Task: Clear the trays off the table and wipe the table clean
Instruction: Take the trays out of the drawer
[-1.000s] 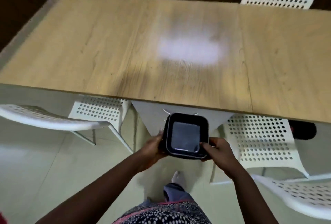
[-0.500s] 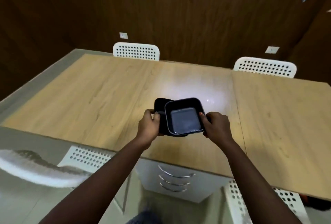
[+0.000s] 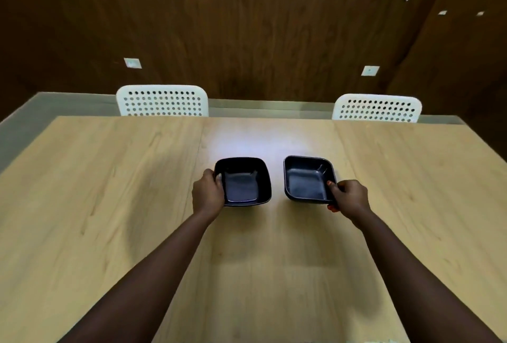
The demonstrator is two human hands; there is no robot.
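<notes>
Item 1, left tray (image 3: 242, 181): dark, square, rounded corners, empty as far as I can see; it sits near the middle of the bench (image 3: 109, 191); whether its base rests fully on the wood or hovers just above it I cannot tell.

Item 2, right tray (image 3: 308, 179): same dark make, also empty; it lies just beside the left tray, a strip of bare wood between them, not touching; it looks slightly tilted toward me, so I judge it may be partly lifted.

Item 3, left hand (image 3: 207, 194): curled round the left rim of the left tray, thumb over the edge, gripping it.

Item 4, right hand (image 3: 347, 196): pinching the near right corner of the right tray, thumb on the rim, fingers under; gripping it.

Item 5, surroundings: 2 white perforated chairs (image 3: 162, 101) at the far edge of the bench; dark wood wall behind; a pale glare patch on the wood beyond the trays.

Risks, as I judge them: each tray is held by 1 edge only, so a lift could let it swing down and slip from the fingers; the corner pinch on the right looks the weaker hold; carrying both at once leaves no free hand to catch a drop; bringing them together carelessly could knock rim against rim; no cloth is in view, so the wiping cannot begin until one is fetched; the glare could hide smears.
</notes>
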